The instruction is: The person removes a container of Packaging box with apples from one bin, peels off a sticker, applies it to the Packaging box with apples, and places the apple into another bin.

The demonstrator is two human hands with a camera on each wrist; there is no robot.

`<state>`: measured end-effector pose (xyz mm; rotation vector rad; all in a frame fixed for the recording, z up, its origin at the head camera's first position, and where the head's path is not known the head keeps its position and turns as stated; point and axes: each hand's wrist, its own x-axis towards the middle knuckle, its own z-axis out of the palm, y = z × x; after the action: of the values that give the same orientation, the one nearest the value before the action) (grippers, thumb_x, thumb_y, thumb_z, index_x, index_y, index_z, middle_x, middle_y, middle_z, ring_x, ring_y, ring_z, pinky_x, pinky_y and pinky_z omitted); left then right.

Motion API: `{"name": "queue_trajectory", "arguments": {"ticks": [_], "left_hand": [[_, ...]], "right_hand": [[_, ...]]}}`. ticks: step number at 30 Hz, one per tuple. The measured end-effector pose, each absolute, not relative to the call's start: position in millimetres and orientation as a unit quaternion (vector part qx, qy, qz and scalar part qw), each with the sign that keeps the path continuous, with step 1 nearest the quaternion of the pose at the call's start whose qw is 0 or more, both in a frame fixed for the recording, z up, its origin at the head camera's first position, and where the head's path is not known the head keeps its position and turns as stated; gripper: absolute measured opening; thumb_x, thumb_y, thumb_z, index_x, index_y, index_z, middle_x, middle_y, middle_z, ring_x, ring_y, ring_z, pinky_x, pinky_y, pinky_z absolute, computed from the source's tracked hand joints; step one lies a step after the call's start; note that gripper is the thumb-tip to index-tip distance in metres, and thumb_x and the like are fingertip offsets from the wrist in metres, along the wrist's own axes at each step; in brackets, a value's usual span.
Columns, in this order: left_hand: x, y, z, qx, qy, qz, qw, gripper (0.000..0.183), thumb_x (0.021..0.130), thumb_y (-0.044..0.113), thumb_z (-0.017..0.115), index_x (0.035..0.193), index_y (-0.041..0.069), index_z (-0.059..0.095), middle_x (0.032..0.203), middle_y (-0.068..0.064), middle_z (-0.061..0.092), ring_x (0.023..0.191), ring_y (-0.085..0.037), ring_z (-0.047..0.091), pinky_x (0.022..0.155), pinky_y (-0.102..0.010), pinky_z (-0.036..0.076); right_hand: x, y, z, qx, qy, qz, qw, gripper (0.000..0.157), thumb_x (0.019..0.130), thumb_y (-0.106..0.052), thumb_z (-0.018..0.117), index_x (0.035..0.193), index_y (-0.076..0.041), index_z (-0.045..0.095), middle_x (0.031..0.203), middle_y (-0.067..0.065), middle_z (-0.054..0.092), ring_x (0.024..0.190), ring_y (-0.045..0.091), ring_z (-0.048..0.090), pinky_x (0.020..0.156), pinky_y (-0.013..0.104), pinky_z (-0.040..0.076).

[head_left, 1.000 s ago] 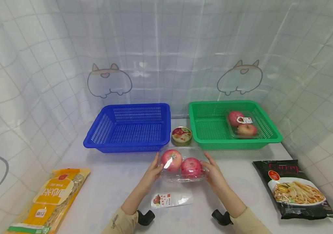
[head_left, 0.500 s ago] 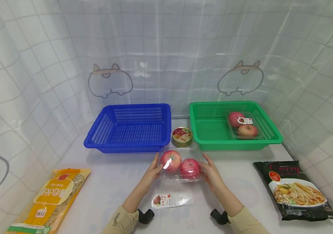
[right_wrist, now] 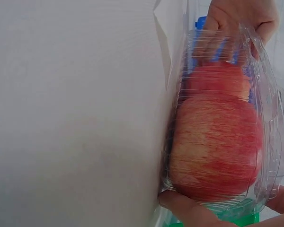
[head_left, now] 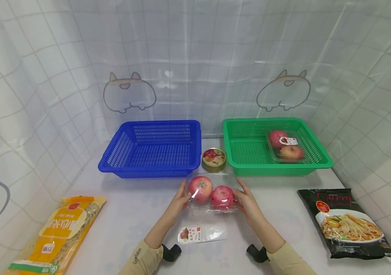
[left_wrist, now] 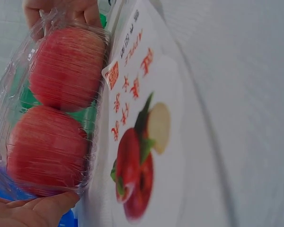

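Observation:
A clear plastic clamshell box (head_left: 223, 179) holds two red apples (head_left: 200, 189), side by side. My left hand (head_left: 178, 201) grips its left end and my right hand (head_left: 249, 201) its right end. In the left wrist view, the left thumb (left_wrist: 59, 205) lies along the box's lower edge. From the right wrist, the ribbed wall of the box (right_wrist: 217, 198) shows between the fingers of my right hand (right_wrist: 194, 213). A flat, partly clear label strip with an apple picture (head_left: 189, 234) lies on the table just in front of the box.
Behind are a blue basket (head_left: 149, 173) and a green basket (head_left: 278, 171), which contains another apple box (head_left: 286, 147). A round tin (head_left: 214, 159) stands between them. An orange food bag (head_left: 58, 233) lies left, a black noodle packet (head_left: 346, 223) right.
The apple box and my right hand have shifted very slightly left since a second ago. Both hands keep hold of the box, and the label strip stays where it was.

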<state>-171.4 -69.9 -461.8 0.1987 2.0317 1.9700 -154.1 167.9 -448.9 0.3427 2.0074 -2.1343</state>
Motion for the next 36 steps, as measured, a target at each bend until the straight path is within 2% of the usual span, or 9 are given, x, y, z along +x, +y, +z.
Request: {"name": "queue_trajectory", "arguments": {"ticks": [7,11,13,15,19,22,28,31,36], "left_hand": [[-172.1,-72.0,-461.4,0.055,0.715,0.682,0.147,0.066,0.097,0.017,0.040,0.147,0.000,0.000,0.147,-0.033,0.003,0.136,-0.045,0.006,0.105,-0.059,0.019],[-158.0,-84.2,-454.8,0.030,0.750,0.648,0.133,0.063,0.097,0.021,0.041,0.145,-0.004,0.007,0.140,-0.036,0.025,0.124,-0.047,0.036,0.098,-0.051,0.038],[-147.0,-93.2,-451.7,0.013,0.785,0.607,0.125,0.059,0.094,0.020,0.045,0.141,-0.007,0.020,0.131,-0.033,0.038,0.107,-0.042,0.051,0.085,-0.046,0.048],[-134.1,-100.8,-449.6,0.019,0.839,0.532,0.117,0.055,0.088,0.020,0.053,0.132,-0.008,0.035,0.119,-0.027,0.050,0.094,-0.032,0.056,0.075,-0.042,0.050],[-115.2,-103.5,-452.4,0.109,0.926,0.350,0.090,0.055,0.074,0.025,0.070,0.117,-0.005,0.054,0.111,-0.019,0.056,0.096,-0.033,0.054,0.081,-0.048,0.046],[-106.4,-98.6,-457.2,0.191,0.950,0.240,0.055,0.063,0.066,0.035,0.078,0.113,-0.002,0.060,0.108,-0.015,0.057,0.097,-0.034,0.052,0.084,-0.050,0.043],[-100.5,-89.4,-460.3,0.256,0.954,0.154,0.012,0.055,0.058,0.032,0.084,0.102,0.003,0.067,0.094,-0.003,0.058,0.082,-0.018,0.049,0.074,-0.037,0.044],[-99.5,-88.0,-459.1,0.271,0.950,0.156,0.004,0.047,0.057,0.027,0.085,0.095,0.006,0.068,0.090,0.001,0.058,0.078,-0.014,0.048,0.072,-0.034,0.044],[-100.1,-88.0,-459.3,0.277,0.939,0.203,0.031,0.036,0.060,0.020,0.083,0.091,0.013,0.066,0.082,0.007,0.059,0.074,-0.010,0.050,0.067,-0.030,0.043]], "right_hand": [[-154.9,170.5,-446.8,0.098,0.710,-0.691,0.087,0.062,0.095,-0.014,0.042,0.148,-0.006,0.011,0.142,0.032,0.024,0.127,0.043,0.033,0.102,0.053,0.031],[-150.1,171.7,-443.6,0.073,0.741,-0.666,0.042,0.064,0.096,-0.015,0.044,0.148,-0.005,0.009,0.143,0.030,0.025,0.131,0.043,0.028,0.104,0.053,0.028],[-143.3,169.9,-438.6,0.050,0.758,-0.651,-0.011,0.060,0.095,-0.013,0.047,0.147,-0.005,0.017,0.141,0.027,0.031,0.130,0.040,0.030,0.104,0.051,0.029],[-133.8,165.8,-432.8,0.018,0.775,-0.628,-0.073,0.053,0.093,-0.010,0.050,0.142,-0.004,0.031,0.136,0.022,0.040,0.124,0.036,0.038,0.099,0.047,0.035],[-115.3,150.1,-422.0,-0.071,0.782,-0.602,-0.142,0.034,0.087,-0.001,0.055,0.121,-0.002,0.055,0.119,0.014,0.054,0.106,0.028,0.049,0.084,0.034,0.042],[-106.4,135.1,-418.1,-0.145,0.770,-0.611,-0.112,0.026,0.085,0.001,0.057,0.110,-0.002,0.061,0.111,0.010,0.059,0.099,0.025,0.052,0.081,0.027,0.044],[-97.6,109.8,-420.8,-0.246,0.800,-0.547,0.000,0.023,0.086,-0.005,0.057,0.106,-0.015,0.063,0.108,-0.004,0.061,0.098,0.014,0.053,0.083,0.029,0.046],[-94.5,102.3,-426.9,-0.286,0.843,-0.455,0.007,0.023,0.085,-0.007,0.059,0.105,-0.018,0.064,0.107,-0.007,0.061,0.101,0.013,0.053,0.087,0.031,0.045],[-91.3,93.5,-438.7,-0.338,0.886,-0.314,-0.036,0.025,0.079,-0.008,0.066,0.102,-0.017,0.066,0.108,-0.004,0.060,0.105,0.015,0.054,0.091,0.032,0.044]]}}
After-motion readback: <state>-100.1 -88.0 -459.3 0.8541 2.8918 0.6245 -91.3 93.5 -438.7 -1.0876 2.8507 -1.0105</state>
